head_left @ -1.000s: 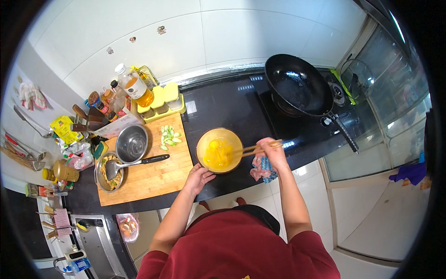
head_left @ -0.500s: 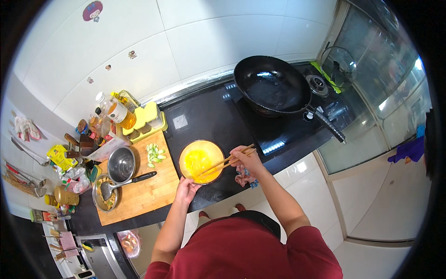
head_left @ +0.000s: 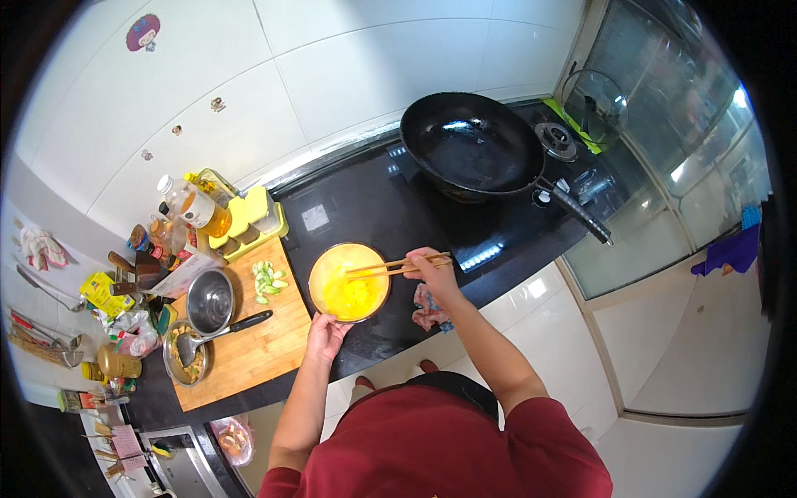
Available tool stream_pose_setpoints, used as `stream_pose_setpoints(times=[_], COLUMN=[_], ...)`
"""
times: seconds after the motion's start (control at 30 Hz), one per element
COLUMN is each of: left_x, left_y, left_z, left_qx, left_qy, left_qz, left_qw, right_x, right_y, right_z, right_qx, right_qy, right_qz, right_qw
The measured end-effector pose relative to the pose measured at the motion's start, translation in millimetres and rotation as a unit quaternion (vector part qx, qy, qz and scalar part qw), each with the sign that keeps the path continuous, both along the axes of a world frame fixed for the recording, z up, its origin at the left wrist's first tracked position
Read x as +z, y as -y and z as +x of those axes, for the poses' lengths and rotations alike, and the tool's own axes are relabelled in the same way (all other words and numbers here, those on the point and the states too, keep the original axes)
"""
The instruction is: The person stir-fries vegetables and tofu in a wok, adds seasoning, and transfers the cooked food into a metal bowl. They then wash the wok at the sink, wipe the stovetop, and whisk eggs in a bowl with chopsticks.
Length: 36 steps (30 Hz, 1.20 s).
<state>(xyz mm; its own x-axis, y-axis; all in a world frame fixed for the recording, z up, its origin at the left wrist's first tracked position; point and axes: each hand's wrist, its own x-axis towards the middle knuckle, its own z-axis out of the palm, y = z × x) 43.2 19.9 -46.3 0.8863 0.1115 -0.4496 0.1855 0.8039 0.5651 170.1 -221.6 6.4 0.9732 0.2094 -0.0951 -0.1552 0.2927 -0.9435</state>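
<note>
My left hand [head_left: 327,334] grips the near rim of a round bowl [head_left: 318,267] on the black counter. Yellow beaten egg [head_left: 353,297] lies inside it. In my right hand [head_left: 432,271] is a pair of wooden chopsticks [head_left: 386,269], closed in the fingers, with the tips down in the egg. A crumpled patterned cloth [head_left: 430,310] lies on the counter below my right wrist. Left of the bowl, cut green pieces [head_left: 268,280] rest on a wooden cutting board [head_left: 257,357].
A black wok [head_left: 473,149] sits on the stove at the right, its handle [head_left: 581,217] pointing toward me. On the board's left stand a metal bowl [head_left: 211,300] and a dish of food [head_left: 184,357] with a spatula [head_left: 224,330]. Bottles [head_left: 199,209] and yellow-lidded seasoning boxes [head_left: 249,214] line the wall.
The chopsticks have swung from the lower part of the bowl toward its upper middle, and now lie flatter. My left hand still holds the rim. The whole view has shifted slightly.
</note>
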Motion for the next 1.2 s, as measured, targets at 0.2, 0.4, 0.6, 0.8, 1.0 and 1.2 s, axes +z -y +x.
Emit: stream_pose_setpoints(times=[0.2, 0.4, 0.6, 0.8, 1.0, 1.2], left_x=[-9.4, -15.5, -17.4, -7.3, -1.6, -1.1], left_y=[-9.2, -23.3, -39.0, -39.5, -30.7, 0.0], left_z=[11.0, 19.4, 25.5, 31.8, 28.0, -3.8], left_qx=[-0.007, -0.015, -0.012, 0.004, 0.101, 0.222], left_qy=[0.009, 0.008, -0.019, -0.045, -0.055, -0.132], left_qz=[-0.032, -0.011, -0.006, 0.017, 0.038, 0.145], left_qw=[0.999, 1.000, 1.000, 0.999, 0.993, 0.955], right_x=[-18.8, -30.1, -7.2, -64.0, 7.8, 40.3], right_y=[-16.2, -16.6, 27.0, 64.4, 92.4, 169.7], right_z=[-9.6, -17.7, -58.0, -71.0, -57.9, 3.2], right_qx=[0.084, 0.096, 0.039, 0.063, -0.011, -0.225], right_qy=[-0.071, -0.058, 0.310, 0.361, 0.235, 0.292], right_qz=[-0.019, -0.093, -0.530, -0.591, -0.390, -0.538], right_qw=[0.994, 0.989, 0.788, 0.718, 0.890, 0.758])
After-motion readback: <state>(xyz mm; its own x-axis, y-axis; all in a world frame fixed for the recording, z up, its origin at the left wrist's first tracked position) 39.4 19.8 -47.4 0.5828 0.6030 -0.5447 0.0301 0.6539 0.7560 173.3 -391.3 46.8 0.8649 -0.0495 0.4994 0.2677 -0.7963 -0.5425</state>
